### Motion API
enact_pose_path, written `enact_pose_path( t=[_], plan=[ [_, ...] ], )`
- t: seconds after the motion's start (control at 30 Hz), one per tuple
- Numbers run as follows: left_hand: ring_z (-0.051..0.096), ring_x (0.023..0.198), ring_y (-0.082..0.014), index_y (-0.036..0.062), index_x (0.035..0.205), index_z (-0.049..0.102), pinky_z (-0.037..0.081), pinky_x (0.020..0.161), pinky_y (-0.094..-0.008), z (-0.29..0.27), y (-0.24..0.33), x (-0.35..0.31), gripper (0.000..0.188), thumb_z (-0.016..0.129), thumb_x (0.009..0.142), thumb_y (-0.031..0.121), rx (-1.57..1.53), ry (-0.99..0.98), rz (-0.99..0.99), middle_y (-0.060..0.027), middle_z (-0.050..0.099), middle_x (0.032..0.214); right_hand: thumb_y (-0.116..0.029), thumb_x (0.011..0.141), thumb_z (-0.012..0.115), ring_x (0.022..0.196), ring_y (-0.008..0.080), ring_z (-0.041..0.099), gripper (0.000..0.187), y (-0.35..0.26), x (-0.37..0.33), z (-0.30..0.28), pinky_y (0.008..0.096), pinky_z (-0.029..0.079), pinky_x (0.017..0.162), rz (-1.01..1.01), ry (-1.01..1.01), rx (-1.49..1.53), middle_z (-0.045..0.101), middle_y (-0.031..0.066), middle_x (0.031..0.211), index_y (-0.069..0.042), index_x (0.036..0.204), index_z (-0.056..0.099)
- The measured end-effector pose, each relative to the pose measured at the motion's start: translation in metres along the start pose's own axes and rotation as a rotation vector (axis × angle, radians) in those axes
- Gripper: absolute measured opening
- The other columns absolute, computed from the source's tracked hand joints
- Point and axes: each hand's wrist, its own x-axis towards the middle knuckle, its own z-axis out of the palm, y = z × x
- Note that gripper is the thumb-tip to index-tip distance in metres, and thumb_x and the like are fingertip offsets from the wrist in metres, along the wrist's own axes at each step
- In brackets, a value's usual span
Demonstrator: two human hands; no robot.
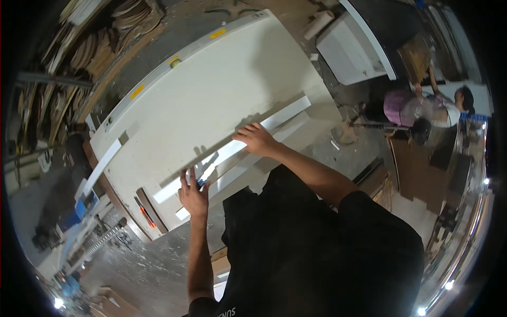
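Observation:
A long white strip (231, 151) lies slantwise near the front of the pale tabletop (211, 95). My right hand (257, 140) is bent over its middle, fingers on the far edge and palm toward me. Near the strip's left end is my left hand (193, 196), its fingers curled around a small blue object (201, 183) whose kind is mostly hidden. Light catches the strip just right of that object. A second white strip (232, 172) runs alongside, closer to my body.
Along the table's far edge lies a long level (176, 62) with yellow labels. An orange-handled cutter (144, 212) rests beside a dark strip (153, 210) at the left corner. Another white strip (103, 166) overhangs the left edge. A person (422, 108) works at far right, near a white box (351, 50).

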Motion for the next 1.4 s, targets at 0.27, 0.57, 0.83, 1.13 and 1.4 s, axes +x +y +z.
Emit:
enact_pose_path(
  t=[0.27, 0.57, 0.83, 1.13, 1.4],
  plan=[
    [0.074, 0.106, -0.0381, 0.0168, 0.136, 0.069, 0.059, 0.089, -0.0498, 0.076, 0.017, -0.008, 0.064, 0.094, 0.077, 0.028, 0.093, -0.233, 0.131, -0.0118, 0.070, 0.132, -0.022, 0.076, 0.093, 0.137, 0.0254, 0.055, 0.062, 0.036, -0.073, 0.005, 0.0484, 0.039, 0.120, 0.026, -0.027, 0.064, 0.064, 0.0043, 0.137, -0.015, 0.134, 0.071],
    [0.071, 0.102, -0.0401, 0.0097, 0.121, 0.074, 0.058, 0.082, -0.0514, 0.060, 0.065, 0.027, 0.054, 0.096, 0.079, 0.035, -0.085, -0.228, 0.109, -0.0154, 0.070, 0.113, -0.027, 0.086, 0.078, 0.139, 0.0283, 0.056, 0.046, 0.085, -0.120, 0.011, 0.0573, 0.035, 0.124, 0.089, 0.174, -0.228, 0.064, 0.0072, 0.138, -0.017, 0.130, 0.072],
    [0.072, 0.091, -0.0409, -0.0017, 0.112, 0.070, 0.057, 0.082, -0.0482, 0.085, 0.270, 0.149, 0.043, 0.086, 0.093, 0.034, -0.261, -0.430, 0.339, -0.0231, 0.074, 0.105, -0.023, 0.092, 0.068, 0.122, 0.0227, 0.061, 0.016, 0.091, -0.128, 0.005, 0.0472, 0.044, 0.115, 0.090, 0.324, -0.101, 0.066, 0.0020, 0.115, -0.017, 0.107, 0.073],
    [0.069, 0.117, -0.0408, 0.0015, 0.128, 0.069, 0.058, 0.095, -0.0478, 0.085, 0.116, 0.022, 0.072, 0.102, 0.071, 0.032, -0.032, -0.292, 0.114, -0.0203, 0.071, 0.123, -0.023, 0.090, 0.068, 0.115, 0.0193, 0.060, 0.007, 0.095, -0.116, 0.008, 0.0377, 0.047, 0.105, 0.137, 0.337, -0.054, 0.063, 0.0004, 0.104, -0.016, 0.092, 0.071],
    [0.072, 0.105, -0.0369, 0.0149, 0.126, 0.069, 0.060, 0.084, -0.0503, 0.082, 0.076, -0.023, 0.059, 0.097, 0.075, 0.022, 0.060, -0.258, 0.023, -0.0083, 0.068, 0.123, -0.026, 0.090, 0.073, 0.119, 0.0205, 0.060, 0.015, 0.109, -0.115, 0.007, 0.0368, 0.048, 0.106, -0.037, 0.134, 0.019, 0.064, 0.0020, 0.113, -0.015, 0.100, 0.070]
  ],
)
